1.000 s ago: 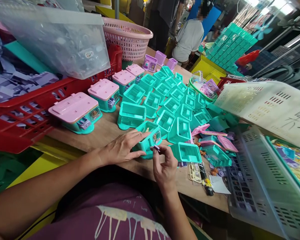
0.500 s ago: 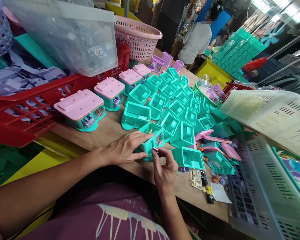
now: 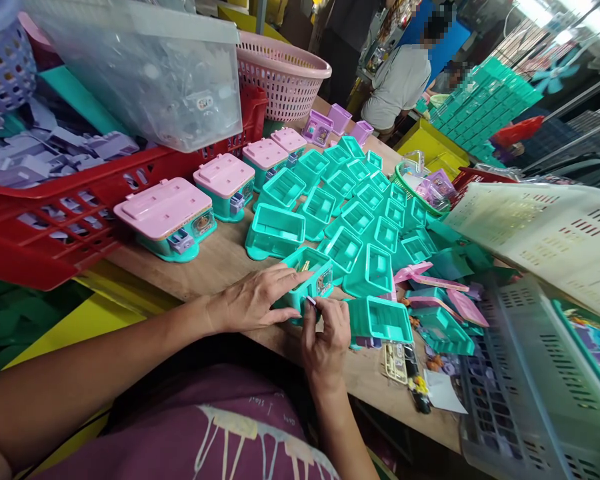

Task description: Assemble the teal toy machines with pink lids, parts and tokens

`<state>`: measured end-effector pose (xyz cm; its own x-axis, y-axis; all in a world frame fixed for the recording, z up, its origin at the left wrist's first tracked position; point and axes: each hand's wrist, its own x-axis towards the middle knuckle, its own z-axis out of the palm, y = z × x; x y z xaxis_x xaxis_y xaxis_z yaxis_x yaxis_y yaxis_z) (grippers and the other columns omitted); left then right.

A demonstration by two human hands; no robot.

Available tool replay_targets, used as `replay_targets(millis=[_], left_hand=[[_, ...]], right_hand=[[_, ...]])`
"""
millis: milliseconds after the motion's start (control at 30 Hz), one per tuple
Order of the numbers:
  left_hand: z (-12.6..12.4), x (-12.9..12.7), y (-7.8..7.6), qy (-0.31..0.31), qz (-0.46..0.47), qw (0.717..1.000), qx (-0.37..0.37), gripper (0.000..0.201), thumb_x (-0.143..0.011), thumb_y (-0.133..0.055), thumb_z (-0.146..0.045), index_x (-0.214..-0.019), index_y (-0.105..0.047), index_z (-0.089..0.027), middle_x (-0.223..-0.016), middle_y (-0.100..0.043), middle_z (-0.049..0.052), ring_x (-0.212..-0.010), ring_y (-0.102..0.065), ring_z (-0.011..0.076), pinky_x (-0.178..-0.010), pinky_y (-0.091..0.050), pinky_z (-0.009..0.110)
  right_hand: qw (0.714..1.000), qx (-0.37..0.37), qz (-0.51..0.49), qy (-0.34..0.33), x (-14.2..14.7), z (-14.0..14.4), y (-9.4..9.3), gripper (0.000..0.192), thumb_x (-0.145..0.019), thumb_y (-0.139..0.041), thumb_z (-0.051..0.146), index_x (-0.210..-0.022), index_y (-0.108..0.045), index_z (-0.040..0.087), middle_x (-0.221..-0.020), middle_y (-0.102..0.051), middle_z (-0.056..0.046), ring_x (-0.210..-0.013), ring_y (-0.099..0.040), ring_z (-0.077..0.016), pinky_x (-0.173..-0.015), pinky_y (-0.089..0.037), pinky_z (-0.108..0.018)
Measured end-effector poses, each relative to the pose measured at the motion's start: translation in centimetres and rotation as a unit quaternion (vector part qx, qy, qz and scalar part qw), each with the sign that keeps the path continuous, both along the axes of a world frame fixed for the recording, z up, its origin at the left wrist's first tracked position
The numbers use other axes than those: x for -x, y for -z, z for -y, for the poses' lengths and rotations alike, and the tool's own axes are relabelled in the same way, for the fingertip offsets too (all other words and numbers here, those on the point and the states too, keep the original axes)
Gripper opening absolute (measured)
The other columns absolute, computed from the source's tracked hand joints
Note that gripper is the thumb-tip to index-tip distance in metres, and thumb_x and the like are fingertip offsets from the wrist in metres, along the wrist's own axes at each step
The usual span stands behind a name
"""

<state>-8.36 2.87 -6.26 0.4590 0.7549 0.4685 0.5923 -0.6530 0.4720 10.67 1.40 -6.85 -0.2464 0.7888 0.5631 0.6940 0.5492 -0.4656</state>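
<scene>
My left hand (image 3: 255, 298) steadies a teal plastic toy box (image 3: 325, 280), thumb low at its front and fingers over its near rim. The box is open on top, with pale yellow sticks inside and a round picture on its front. Between thumb and index finger, my right hand (image 3: 327, 333) pinches a small purple piece (image 3: 311, 302) against or just before the lower front of that box. Its exact shape is too small to make out. Close on the right stands another open teal box (image 3: 387, 319).
Many open teal boxes (image 3: 357, 217) crowd the wooden table (image 3: 220, 250). Pink-lidded boxes (image 3: 165, 207) line up beside a red crate (image 3: 80, 220) at left. A clear bin (image 3: 155, 80) sits on the crate. Right are a translucent crate (image 3: 510, 373) and a yellow sprue (image 3: 396, 362).
The view has shifted slightly. My right hand has moved a little left relative to the box, bringing the purple piece closer in at its front. My left hand keeps its hold.
</scene>
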Motion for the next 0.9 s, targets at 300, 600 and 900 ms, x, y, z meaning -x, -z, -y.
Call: replay_targets(millis=[300, 600, 900], left_hand=[[0.1, 0.2, -0.6, 0.006, -0.038, 0.999, -0.014, 0.058, -0.093, -0.056, -0.028, -0.144, -0.036, -0.011, -0.134, -0.057, 0.016, -0.125, -0.054, 0.031, -0.107, -0.046, 0.049], [0.0, -0.5, -1.6, 0.031, -0.037, 0.998, -0.041, 0.056, -0.089, -0.06, -0.02, -0.138, -0.04, -0.002, -0.126, -0.061, 0.019, -0.113, -0.06, 0.0304, -0.103, -0.047, 0.049], [-0.2, -0.2, -0.8, 0.022, -0.024, 0.999, -0.031, 0.066, -0.087, -0.066, -0.029, -0.144, -0.037, -0.012, -0.128, -0.061, 0.015, -0.116, -0.059, 0.0296, -0.104, -0.047, 0.046]], right_hand=[[0.992, -0.048, 0.113, 0.005, 0.1, -0.2, -0.7, 0.011, -0.095, -0.05, 0.017, -0.098, -0.06, 0.019, -0.078, -0.062, -0.005, -0.083, -0.054, -0.0207, -0.083, -0.04, -0.037], [0.981, -0.062, 0.183, 0.003, -0.4, 0.1, -1.3, 0.011, -0.092, -0.05, 0.017, -0.1, -0.057, 0.022, -0.082, -0.067, -0.003, -0.082, -0.055, -0.0202, -0.1, -0.031, -0.047], [0.988, -0.023, 0.152, 0.017, -0.7, 0.0, -1.1, 0.009, -0.093, -0.052, 0.019, -0.099, -0.058, 0.022, -0.084, -0.067, -0.001, -0.085, -0.058, -0.0189, -0.098, -0.03, -0.044]])
